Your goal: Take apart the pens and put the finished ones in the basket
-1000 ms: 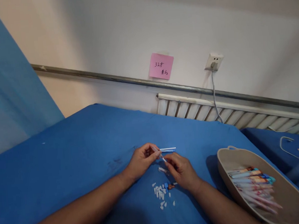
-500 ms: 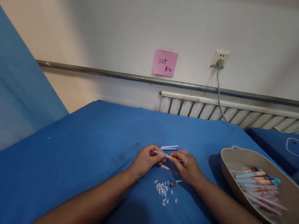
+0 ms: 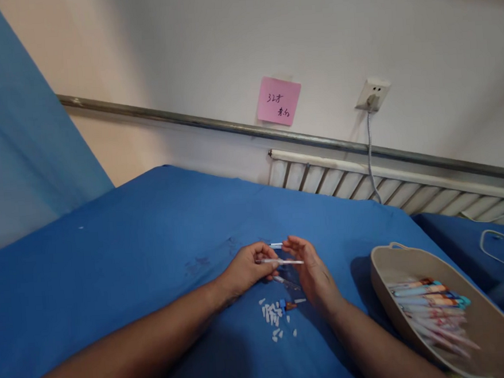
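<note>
My left hand (image 3: 249, 265) pinches a slim white and clear pen part (image 3: 288, 262), which lies nearly level and points right. My right hand (image 3: 314, 274) is open, its fingers stretched out and its palm close to the part's right end; whether they touch I cannot tell. Behind the hands a white and blue pen (image 3: 276, 245) rests on the blue cloth, partly hidden. A clear, pen-like piece (image 3: 289, 283) lies just below them. Nearer to me are several small white pieces (image 3: 271, 314), with a blue piece (image 3: 282, 304) and a brown piece (image 3: 290, 305) beside them.
On the right stands a beige basket (image 3: 381, 278) holding several pens (image 3: 433, 306). Blue cloth (image 3: 151, 230) covers the table. A radiator (image 3: 320, 178), a metal rail (image 3: 178, 118), a plugged socket (image 3: 373, 95) and a pink note (image 3: 279, 100) line the wall behind.
My right hand has let go of the white part's right end and its fingers have straightened. The part has turned closer to level in my left hand.
</note>
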`<action>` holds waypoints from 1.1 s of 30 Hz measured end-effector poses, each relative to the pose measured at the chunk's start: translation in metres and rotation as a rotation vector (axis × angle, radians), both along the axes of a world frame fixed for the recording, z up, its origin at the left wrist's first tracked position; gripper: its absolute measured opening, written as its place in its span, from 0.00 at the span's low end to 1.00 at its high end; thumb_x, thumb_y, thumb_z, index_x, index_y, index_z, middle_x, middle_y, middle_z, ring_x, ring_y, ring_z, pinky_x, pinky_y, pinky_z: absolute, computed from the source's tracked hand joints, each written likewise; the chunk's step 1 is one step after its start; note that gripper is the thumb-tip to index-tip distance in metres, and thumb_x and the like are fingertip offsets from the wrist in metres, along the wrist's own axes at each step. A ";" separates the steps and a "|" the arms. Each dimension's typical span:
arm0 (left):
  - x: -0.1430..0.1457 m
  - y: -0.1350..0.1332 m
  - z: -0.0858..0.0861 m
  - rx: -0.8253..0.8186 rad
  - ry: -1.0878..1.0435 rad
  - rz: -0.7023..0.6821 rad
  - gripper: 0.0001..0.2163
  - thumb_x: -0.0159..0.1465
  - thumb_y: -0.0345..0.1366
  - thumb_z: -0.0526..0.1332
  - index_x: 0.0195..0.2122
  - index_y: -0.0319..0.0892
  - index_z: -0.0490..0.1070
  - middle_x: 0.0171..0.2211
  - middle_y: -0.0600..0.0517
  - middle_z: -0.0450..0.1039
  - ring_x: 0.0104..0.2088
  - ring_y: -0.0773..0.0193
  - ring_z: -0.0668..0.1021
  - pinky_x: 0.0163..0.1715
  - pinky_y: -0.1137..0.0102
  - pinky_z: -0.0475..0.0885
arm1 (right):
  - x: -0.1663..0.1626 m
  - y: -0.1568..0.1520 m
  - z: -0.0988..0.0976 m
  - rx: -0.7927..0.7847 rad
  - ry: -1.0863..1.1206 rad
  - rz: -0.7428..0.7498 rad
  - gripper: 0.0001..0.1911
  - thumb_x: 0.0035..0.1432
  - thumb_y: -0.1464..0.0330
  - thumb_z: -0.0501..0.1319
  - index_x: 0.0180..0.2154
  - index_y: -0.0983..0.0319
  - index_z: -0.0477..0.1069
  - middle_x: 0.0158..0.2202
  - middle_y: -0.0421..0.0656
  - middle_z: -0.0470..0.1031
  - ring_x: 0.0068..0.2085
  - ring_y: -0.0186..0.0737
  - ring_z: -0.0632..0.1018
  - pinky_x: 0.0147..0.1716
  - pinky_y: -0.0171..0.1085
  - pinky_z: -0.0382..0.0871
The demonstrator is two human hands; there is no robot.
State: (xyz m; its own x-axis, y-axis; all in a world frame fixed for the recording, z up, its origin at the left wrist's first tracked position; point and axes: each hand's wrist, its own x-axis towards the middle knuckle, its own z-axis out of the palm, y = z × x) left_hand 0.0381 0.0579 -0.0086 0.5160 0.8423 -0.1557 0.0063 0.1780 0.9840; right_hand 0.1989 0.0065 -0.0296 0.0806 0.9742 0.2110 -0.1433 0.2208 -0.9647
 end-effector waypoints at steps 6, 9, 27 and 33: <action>-0.006 0.000 0.006 -0.094 0.019 -0.303 0.15 0.52 0.41 0.67 0.39 0.39 0.75 0.27 0.52 0.72 0.24 0.69 0.72 0.25 0.74 0.67 | 0.002 -0.003 0.028 -0.079 0.210 0.182 0.37 0.58 0.42 0.36 0.55 0.56 0.62 0.58 0.49 0.62 0.58 0.46 0.65 0.52 0.49 0.63; -0.010 0.001 0.011 -0.183 -0.057 -0.348 0.13 0.54 0.39 0.67 0.38 0.39 0.75 0.26 0.53 0.71 0.24 0.71 0.71 0.24 0.75 0.65 | 0.005 0.000 0.034 -0.096 0.278 0.209 0.38 0.58 0.41 0.36 0.53 0.58 0.64 0.56 0.50 0.65 0.54 0.46 0.69 0.48 0.47 0.66; -0.021 0.027 0.004 -0.283 -0.232 -0.083 0.12 0.58 0.33 0.65 0.42 0.37 0.72 0.33 0.49 0.73 0.24 0.71 0.73 0.21 0.77 0.64 | 0.014 0.003 0.003 -0.071 -0.819 0.034 0.13 0.52 0.71 0.59 0.42 0.61 0.68 0.30 0.42 0.73 0.30 0.38 0.74 0.31 0.35 0.66; -0.019 0.027 -0.004 -0.146 -0.098 -0.154 0.13 0.57 0.37 0.65 0.42 0.38 0.71 0.31 0.51 0.73 0.21 0.74 0.71 0.19 0.78 0.62 | 0.025 0.023 0.002 -0.209 0.268 -0.156 0.23 0.45 0.63 0.69 0.41 0.60 0.63 0.24 0.35 0.72 0.24 0.34 0.76 0.21 0.30 0.68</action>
State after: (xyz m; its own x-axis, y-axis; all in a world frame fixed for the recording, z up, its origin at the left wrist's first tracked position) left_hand 0.0195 0.0846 -0.0128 0.6550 0.7250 -0.2129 -0.0498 0.3226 0.9452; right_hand 0.2236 0.0296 -0.0275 0.2567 0.9657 -0.0400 -0.3770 0.0620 -0.9241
